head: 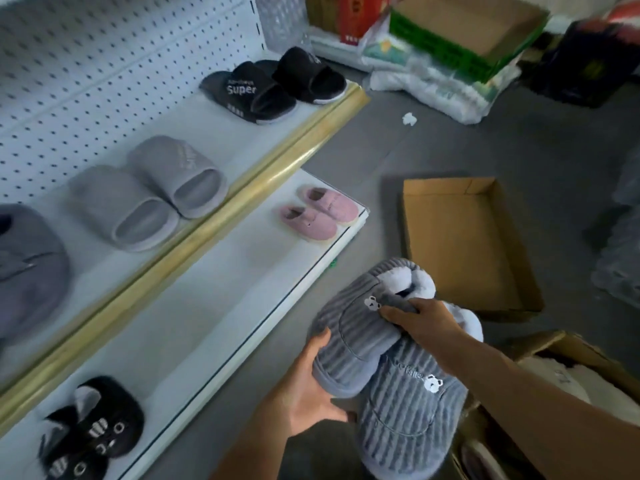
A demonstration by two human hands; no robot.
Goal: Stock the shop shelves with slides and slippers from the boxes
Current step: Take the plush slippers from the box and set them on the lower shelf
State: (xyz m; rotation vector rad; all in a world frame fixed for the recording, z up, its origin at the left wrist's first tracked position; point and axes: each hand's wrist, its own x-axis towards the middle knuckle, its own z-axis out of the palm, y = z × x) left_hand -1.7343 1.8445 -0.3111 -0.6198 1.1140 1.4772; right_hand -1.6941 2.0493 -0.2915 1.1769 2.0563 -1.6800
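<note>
The person holds a pair of grey ribbed slippers [388, 368] with white fleece lining out in front of the lower shelf [214, 306], above the floor beside its front edge. The left hand [311, 389] cups the toe of the upper slipper from the side and below, fingers curled under it. The right hand [420, 322] grips the same slipper at its collar, fingertips pressed into the fabric near a small panda badge. The second slipper lies beneath, overlapped by the first.

Just behind the hands, a flat cardboard tray [467, 244] sits on the floor, and I see nothing in it. At the lower right, an open box [554, 355] shows white fluffy material inside; what it is I cannot tell.

The lower shelf carries pink slippers [318, 213] and black furry slippers [93, 431]. The upper shelf [221, 140] carries grey slides [149, 192] and black slides [273, 84].
</note>
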